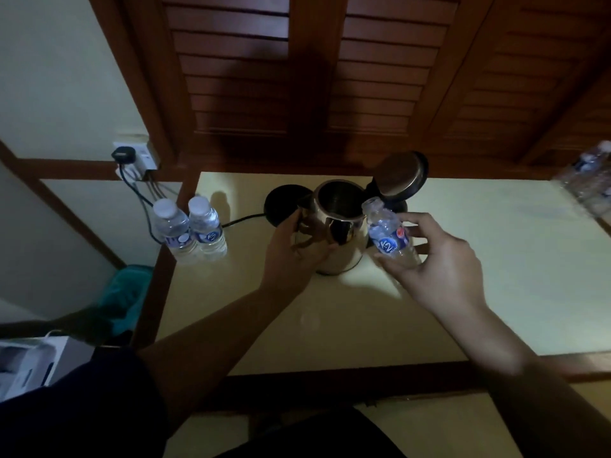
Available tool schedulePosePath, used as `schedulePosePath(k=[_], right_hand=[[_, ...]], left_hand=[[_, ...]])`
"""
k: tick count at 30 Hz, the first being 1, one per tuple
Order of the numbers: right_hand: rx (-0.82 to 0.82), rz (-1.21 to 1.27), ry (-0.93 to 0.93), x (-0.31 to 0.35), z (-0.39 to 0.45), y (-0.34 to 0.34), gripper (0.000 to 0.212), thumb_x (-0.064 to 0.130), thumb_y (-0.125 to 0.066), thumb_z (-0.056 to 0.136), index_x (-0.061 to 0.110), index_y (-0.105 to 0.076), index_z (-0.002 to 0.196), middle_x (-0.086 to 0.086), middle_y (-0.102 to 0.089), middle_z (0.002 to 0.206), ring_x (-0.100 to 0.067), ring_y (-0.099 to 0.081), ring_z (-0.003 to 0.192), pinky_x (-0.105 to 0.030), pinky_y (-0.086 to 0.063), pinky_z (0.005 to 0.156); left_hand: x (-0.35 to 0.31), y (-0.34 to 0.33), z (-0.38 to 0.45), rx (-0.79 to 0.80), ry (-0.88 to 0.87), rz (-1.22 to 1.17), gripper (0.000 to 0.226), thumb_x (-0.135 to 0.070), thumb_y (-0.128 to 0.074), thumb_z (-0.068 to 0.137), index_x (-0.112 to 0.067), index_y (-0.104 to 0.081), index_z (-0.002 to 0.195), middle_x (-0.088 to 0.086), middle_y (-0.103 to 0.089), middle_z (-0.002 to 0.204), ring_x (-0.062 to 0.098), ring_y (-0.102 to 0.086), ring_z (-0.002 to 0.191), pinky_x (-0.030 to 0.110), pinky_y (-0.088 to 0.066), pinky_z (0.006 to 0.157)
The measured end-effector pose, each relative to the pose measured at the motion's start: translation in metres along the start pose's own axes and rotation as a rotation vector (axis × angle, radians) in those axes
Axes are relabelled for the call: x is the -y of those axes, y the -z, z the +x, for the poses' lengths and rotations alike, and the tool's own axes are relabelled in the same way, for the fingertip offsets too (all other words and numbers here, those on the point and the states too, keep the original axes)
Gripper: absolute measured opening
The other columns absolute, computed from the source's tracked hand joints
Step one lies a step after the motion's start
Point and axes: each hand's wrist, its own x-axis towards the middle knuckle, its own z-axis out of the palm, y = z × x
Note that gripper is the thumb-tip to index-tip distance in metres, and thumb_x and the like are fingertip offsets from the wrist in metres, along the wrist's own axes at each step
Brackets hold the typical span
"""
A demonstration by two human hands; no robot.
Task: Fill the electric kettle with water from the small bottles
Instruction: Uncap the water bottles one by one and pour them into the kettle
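A steel electric kettle (344,233) stands on the pale table (496,259) with its lid (401,175) swung up and open. My left hand (297,246) grips the kettle's left side near the spout. My right hand (439,259) holds a small uncapped water bottle (388,231) with a blue label, tilted so its mouth leans toward the kettle's rim. Two capped small bottles (190,228) stand together at the table's left corner.
The black kettle base (284,203) lies behind the kettle, its cord running left to a wall socket (135,158). More plastic bottles (591,175) sit blurred at the far right. Wooden louvred doors back the table. A teal cloth (127,292) lies below left.
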Motion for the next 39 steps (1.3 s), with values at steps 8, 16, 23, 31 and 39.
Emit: schedulePosePath(k=[8, 16, 23, 31, 39], right_hand=[[0.005, -0.413, 0.085, 0.013, 0.015, 0.009, 0.068, 0.061, -0.080, 0.076, 0.040, -0.060, 0.138, 0.002, -0.077, 0.103, -0.036, -0.073, 0.087, -0.032, -0.042, 0.062], [0.089, -0.532, 0.108, 0.026, 0.023, 0.025, 0.062, 0.058, -0.077, 0.079, 0.042, -0.061, 0.136, 0.001, -0.074, 0.107, -0.035, -0.071, 0.092, -0.031, -0.037, 0.064], [0.108, -0.611, 0.104, 0.037, 0.024, 0.030, 0.056, 0.058, -0.073, 0.081, 0.043, -0.061, 0.134, 0.003, -0.071, 0.102, -0.033, -0.070, 0.090, -0.029, -0.034, 0.063], [0.124, -0.643, 0.087, 0.047, 0.025, 0.034, 0.056, 0.063, -0.070, 0.082, 0.047, -0.059, 0.135, 0.005, -0.069, 0.102, -0.030, -0.070, 0.090, -0.029, -0.033, 0.063], [0.119, -0.553, 0.035, 0.046, 0.024, 0.032, 0.056, 0.060, -0.076, 0.080, 0.042, -0.064, 0.131, 0.000, -0.074, 0.102, -0.033, -0.070, 0.093, -0.030, -0.038, 0.066]], left_hand=[[-0.006, 0.001, 0.000, -0.011, -0.045, -0.088, 0.046, -0.021, -0.089, 0.077, -0.048, -0.063, 0.105, -0.022, -0.069, 0.107, 0.004, -0.064, 0.110, 0.034, -0.059, 0.094], [-0.007, 0.002, 0.001, -0.039, 0.013, -0.036, 0.050, -0.028, -0.093, 0.070, -0.064, -0.063, 0.088, -0.034, -0.067, 0.101, -0.008, -0.061, 0.101, 0.020, -0.052, 0.088], [-0.007, 0.005, 0.003, -0.011, 0.020, -0.045, 0.047, -0.028, -0.093, 0.070, -0.059, -0.065, 0.090, -0.029, -0.070, 0.103, -0.005, -0.064, 0.103, 0.034, -0.058, 0.096], [-0.004, 0.006, 0.005, -0.010, 0.030, -0.041, 0.045, -0.029, -0.094, 0.069, -0.045, -0.066, 0.101, -0.031, -0.069, 0.105, -0.005, -0.064, 0.104, 0.036, -0.059, 0.096], [0.006, 0.005, 0.009, -0.026, 0.057, -0.023, 0.059, -0.040, -0.093, 0.065, -0.034, -0.068, 0.117, -0.016, -0.071, 0.115, 0.002, -0.065, 0.111, 0.039, -0.061, 0.095]])
